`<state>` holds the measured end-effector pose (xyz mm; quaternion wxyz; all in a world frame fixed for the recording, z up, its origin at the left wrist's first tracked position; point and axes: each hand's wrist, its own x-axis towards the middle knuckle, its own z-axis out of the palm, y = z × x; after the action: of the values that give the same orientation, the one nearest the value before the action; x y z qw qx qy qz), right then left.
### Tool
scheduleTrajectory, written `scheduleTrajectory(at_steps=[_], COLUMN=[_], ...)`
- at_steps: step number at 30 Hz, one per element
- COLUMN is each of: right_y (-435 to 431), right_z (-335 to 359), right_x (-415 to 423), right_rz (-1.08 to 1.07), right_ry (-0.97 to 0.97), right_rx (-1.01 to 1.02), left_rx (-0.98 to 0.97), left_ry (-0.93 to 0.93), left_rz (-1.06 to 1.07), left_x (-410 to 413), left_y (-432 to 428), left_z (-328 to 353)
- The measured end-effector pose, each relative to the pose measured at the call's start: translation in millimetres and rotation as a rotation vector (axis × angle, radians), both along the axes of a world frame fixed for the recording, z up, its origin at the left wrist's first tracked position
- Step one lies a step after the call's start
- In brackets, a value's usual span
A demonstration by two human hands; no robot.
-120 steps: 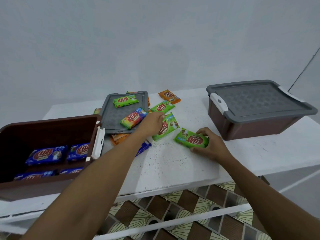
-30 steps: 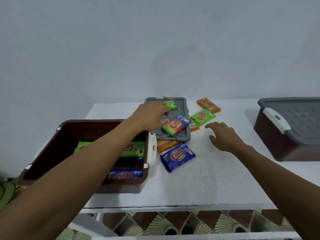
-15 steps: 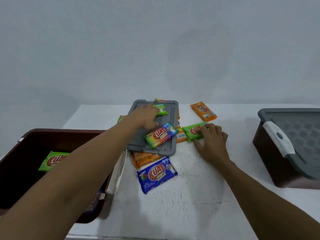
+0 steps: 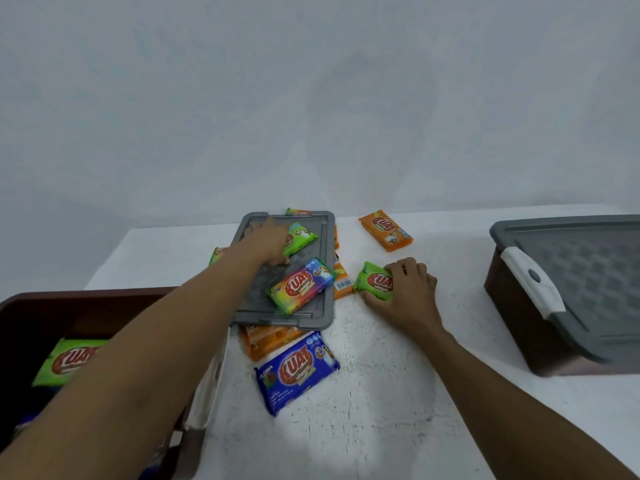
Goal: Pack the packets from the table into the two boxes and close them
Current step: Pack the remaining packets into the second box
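Note:
My left hand (image 4: 266,242) reaches over the grey lid (image 4: 311,317) and takes hold of a green packet (image 4: 300,238) lying on it. My right hand (image 4: 405,289) grips another green packet (image 4: 373,282) on the white table (image 4: 363,427). A rainbow packet (image 4: 300,286) lies on the lid. A blue packet (image 4: 297,374) and an orange packet (image 4: 266,341) lie in front of the lid, another orange packet (image 4: 385,230) farther back. The open brown box (image 4: 31,306) at left holds a green packet (image 4: 69,360). The closed brown box (image 4: 568,289) stands at right.
More packets poke out from under the lid's left, back and right edges. The open box's white latch (image 4: 207,393) hangs beside my left forearm. A plain pale wall rises behind the table.
My left hand slid farther along the lid onto the green packet. The fingers of my right hand closed round the green packet on the table. The view tilted down and closer.

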<state>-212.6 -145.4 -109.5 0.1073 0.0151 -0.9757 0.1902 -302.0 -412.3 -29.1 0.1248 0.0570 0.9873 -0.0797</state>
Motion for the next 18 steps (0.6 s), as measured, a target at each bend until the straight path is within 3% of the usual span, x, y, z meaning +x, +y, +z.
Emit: scheduleTrajectory(at_steps=[5, 9, 12, 18], right_y=[-2, -4, -17, -61], right_z=[13, 24, 40, 105], right_x=[10, 15, 15, 29], right_rz=[-0.068, -0.081, 0.005, 0.317], right_ry=[0.026, -0.025, -0.052, -0.176], right_rx=[-0.229, -0.319, -0.314, -0.594], left_rx=[0.217, 0.326, 0.429, 0.526], left_ry=[0.074, 0.228, 0.289, 0.308], left_rz=[0.006, -0.141, -0.240, -0.341], left_x=[9, 18, 33, 80], left_y=[1, -8, -25, -83], left_z=[11, 35, 52, 81])
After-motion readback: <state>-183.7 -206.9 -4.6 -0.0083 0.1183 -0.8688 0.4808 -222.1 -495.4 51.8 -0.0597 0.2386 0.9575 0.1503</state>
